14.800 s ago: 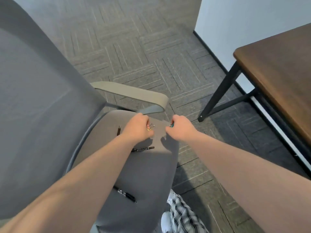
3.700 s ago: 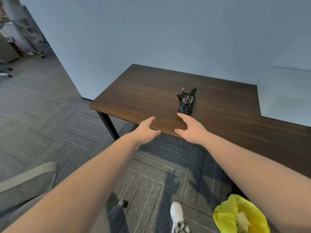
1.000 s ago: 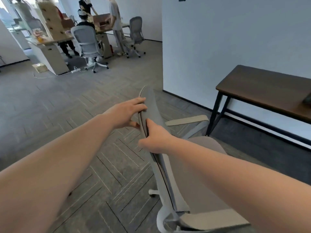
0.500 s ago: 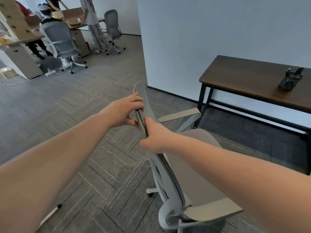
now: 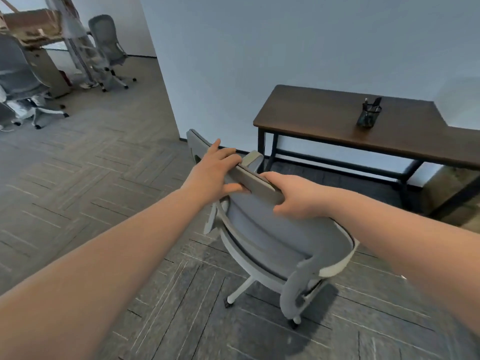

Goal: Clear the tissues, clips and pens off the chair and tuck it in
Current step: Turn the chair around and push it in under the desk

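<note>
- We find the table (image 5: pixel 324 118) against the wall, its underside open; no tissues, clips or loose pens are visible anywhere.
- We note the chair (image 5: pixel 275 237) standing on the floor just short of the table's near left corner. Half a second ago it stood side-on to the table; it has since swung so its back faces us.
- We judge clearing complete and tucking-in under way; a forward push remains.
- Left hand (image 5: pixel 213 172): fingers wrapped over the backrest's top edge.
- Right hand (image 5: pixel 296 196): fingers clamped on the same edge.
- Pen cup (image 5: pixel 368 116) sits on the table, pens inside.
</note>
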The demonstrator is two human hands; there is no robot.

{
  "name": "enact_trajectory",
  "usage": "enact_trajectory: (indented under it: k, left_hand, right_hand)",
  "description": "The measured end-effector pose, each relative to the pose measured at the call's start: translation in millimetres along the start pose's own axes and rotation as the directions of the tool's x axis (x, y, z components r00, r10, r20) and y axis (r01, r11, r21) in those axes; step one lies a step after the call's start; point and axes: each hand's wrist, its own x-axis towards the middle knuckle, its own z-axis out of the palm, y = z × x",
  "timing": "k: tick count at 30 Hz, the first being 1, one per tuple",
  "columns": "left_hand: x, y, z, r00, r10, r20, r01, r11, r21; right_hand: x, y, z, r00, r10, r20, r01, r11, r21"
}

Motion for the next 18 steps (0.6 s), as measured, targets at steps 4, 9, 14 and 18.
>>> enact_trajectory:
  k: [4,9,14,18]
  left_hand:
    - [33.4,26.6,11.2,0.996,0.085,0.005,-0.085,0.996,0.032]
    - [86.5,29.4,7.4,0.971,0.217,0.102,-0.231,0.96,0.158]
    - [137.1,46.3,28.9,0.942,0.33,0.056,-0.334,0.913,0.234]
    - [163.9,59.1,34.3,0.95,0.289,0.114,-0.308,0.923,0.23]
  right_hand:
    - [-11.8,51.2,-23.1,0.995,0.064,-0.075,-0.07,0.994,-0.081]
    - [-26.8,112.9,-44.3,0.973,0.144,-0.179,-0.186,0.951,-0.246]
    - [-36.9,165.6,-66.7,0.936,0.165,-0.309,-0.261,0.918,-0.298]
    - [-31.1,192.7,-79.4,0.92,0.16,-0.358,-0.28,0.907,-0.315]
